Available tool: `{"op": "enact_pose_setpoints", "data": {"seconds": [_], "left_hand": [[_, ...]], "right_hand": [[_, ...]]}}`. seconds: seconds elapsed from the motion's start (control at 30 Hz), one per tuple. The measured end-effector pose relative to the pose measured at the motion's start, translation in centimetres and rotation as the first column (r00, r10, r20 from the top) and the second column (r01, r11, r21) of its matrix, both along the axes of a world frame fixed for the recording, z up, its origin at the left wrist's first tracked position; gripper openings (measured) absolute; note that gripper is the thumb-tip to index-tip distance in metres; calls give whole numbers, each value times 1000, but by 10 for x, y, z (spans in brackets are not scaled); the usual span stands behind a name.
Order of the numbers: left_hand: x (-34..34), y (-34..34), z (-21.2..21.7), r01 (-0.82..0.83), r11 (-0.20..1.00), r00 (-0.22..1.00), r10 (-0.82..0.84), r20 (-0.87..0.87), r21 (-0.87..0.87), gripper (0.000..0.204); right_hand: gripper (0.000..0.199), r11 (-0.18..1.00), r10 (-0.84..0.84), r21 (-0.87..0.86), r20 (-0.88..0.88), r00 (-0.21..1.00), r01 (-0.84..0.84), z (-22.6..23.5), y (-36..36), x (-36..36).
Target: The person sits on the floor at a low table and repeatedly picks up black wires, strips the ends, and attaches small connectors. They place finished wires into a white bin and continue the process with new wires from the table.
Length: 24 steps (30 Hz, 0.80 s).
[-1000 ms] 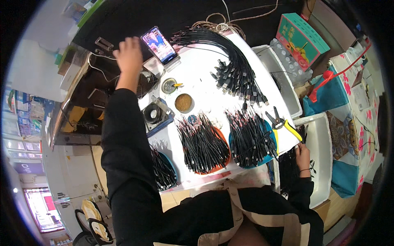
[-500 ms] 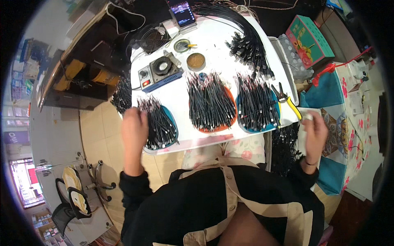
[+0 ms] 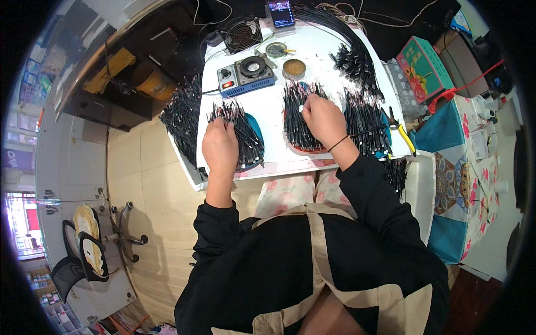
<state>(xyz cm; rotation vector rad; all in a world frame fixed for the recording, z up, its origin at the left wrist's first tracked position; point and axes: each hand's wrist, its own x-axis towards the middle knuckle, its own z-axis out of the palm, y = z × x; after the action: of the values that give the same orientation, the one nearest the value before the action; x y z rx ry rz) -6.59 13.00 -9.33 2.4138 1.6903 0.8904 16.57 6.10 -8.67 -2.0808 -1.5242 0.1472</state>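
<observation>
My left hand (image 3: 220, 146) has its fingers curled together at the tips of the black cables (image 3: 247, 137) in the left teal tray (image 3: 255, 124); whatever they pinch is hidden. My right hand (image 3: 326, 121) is closed over the middle bunch of black cables (image 3: 296, 125), which stands in an orange tray (image 3: 306, 150). A small white thing (image 3: 301, 108) shows at its fingertips, too small to name. To the right, another bunch of cables (image 3: 363, 123) fills a second teal tray. Beside it lies a yellow-handled wire stripper (image 3: 406, 138).
Behind the trays stand a blue heating unit (image 3: 245, 78), a round tin of amber material (image 3: 294, 68) and a glass dish (image 3: 276, 51). A fan (image 3: 243, 35) and a phone (image 3: 281, 14) are at the back. More cables (image 3: 181, 123) lie left; a green box (image 3: 427, 67) is right.
My right hand has come left from beside the wire stripper to the middle cables. My left hand has moved onto the left cables' tips. The whole view has shifted.
</observation>
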Motion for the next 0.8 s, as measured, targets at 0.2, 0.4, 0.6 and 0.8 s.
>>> {"op": "enact_pose_setpoints", "data": {"seconds": [0.2, 0.4, 0.6, 0.8], "left_hand": [[-4, 0, 9, 29, 993, 950, 9, 311, -117, 16], [-21, -1, 29, 110, 911, 849, 122, 514, -397, 16], [-15, -29, 48, 595, 691, 396, 193, 898, -411, 26], [4, -62, 67, 844, 431, 194, 311, 931, -319, 28]], "right_hand": [[16, 1000, -26, 2, -22, 999, 26, -6, 3, 6], [20, 999, -31, -22, -70, 997, 29, -10, 9, 12], [17, 999, 4, -39, -101, 995, -8, -12, 7, 14], [18, 999, -14, 37, -139, 990, 20, -8, 5, 15]]}}
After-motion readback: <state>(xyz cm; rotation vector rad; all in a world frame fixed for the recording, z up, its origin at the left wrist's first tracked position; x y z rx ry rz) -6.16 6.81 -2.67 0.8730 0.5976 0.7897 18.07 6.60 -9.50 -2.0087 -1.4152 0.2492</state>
